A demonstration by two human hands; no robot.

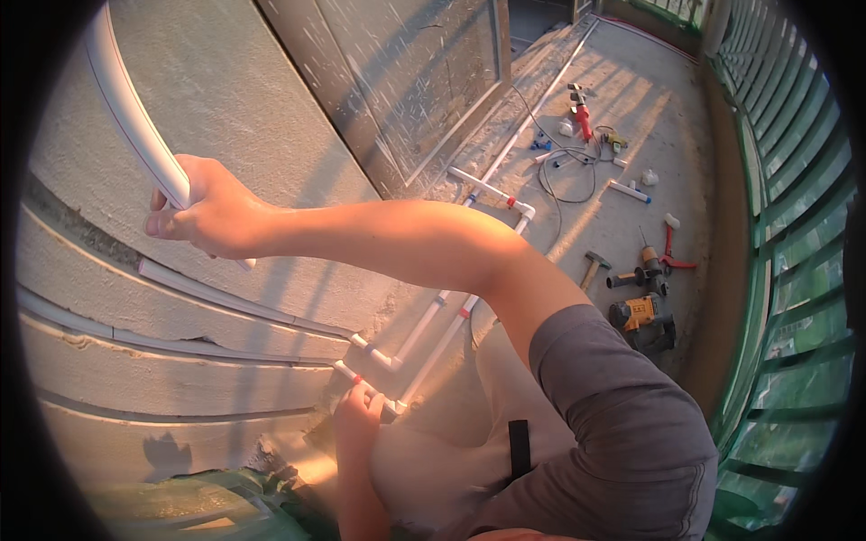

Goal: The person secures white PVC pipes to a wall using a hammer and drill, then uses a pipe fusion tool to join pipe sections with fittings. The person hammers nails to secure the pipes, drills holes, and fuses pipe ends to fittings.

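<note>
My right hand [212,206] is closed round a long white plastic pipe [135,108] with a thin coloured line along it, raised at the left in front of the wall. Down by the foot of the wall, my left hand [359,419] is closed on a short white pipe stub [345,371] with a red band. Beside its fingers is a white elbow fitting [394,409], where the stub meets a pipe [437,357] running along the floor. Just behind it lies a second white pipe run [419,331] with its own elbow.
Grooves in the wall hold white pipe [216,295]. On the floor at right lie a hammer [593,268], a yellow-black power tool [639,316], a drill [648,273], red pipe cutters [670,248] and a cable [591,185]. A green railing [767,207] borders the right; a glazed door [406,81] stands at the back.
</note>
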